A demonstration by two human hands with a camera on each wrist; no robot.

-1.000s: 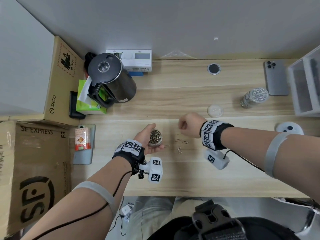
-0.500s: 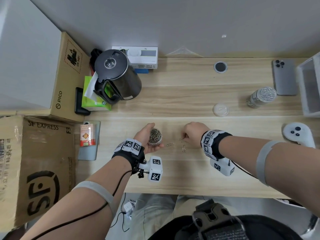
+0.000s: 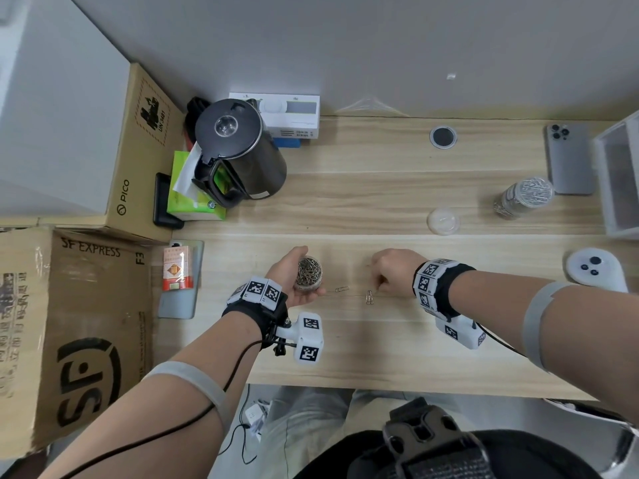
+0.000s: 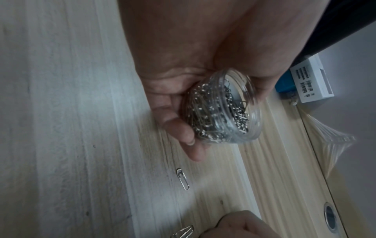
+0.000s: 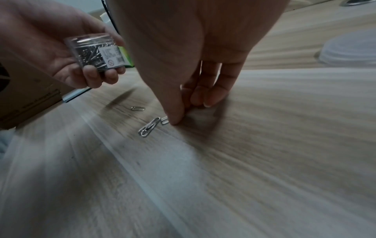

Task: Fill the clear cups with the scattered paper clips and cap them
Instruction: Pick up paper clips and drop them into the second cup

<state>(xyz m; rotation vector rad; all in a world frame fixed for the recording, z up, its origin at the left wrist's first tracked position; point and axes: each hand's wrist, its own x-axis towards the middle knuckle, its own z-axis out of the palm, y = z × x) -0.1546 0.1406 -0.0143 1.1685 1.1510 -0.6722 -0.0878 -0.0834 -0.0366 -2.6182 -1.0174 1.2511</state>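
On the wooden surface I hold the clear cup in my left hand, the grip curled around its wall. The cup is nearly full, light but smooth, so I judge the wall is the safe place to hold it. My right hand pinches down at the paper clips; whether one is caught I cannot tell. They are thin, stiff and lie flat, so I think an edge must be lifted first.

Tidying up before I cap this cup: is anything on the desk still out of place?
Yes. A few loose paper clips still lie on the desk beside the right hand; one more lies nearer the cup in the left hand. The lid sits apart.
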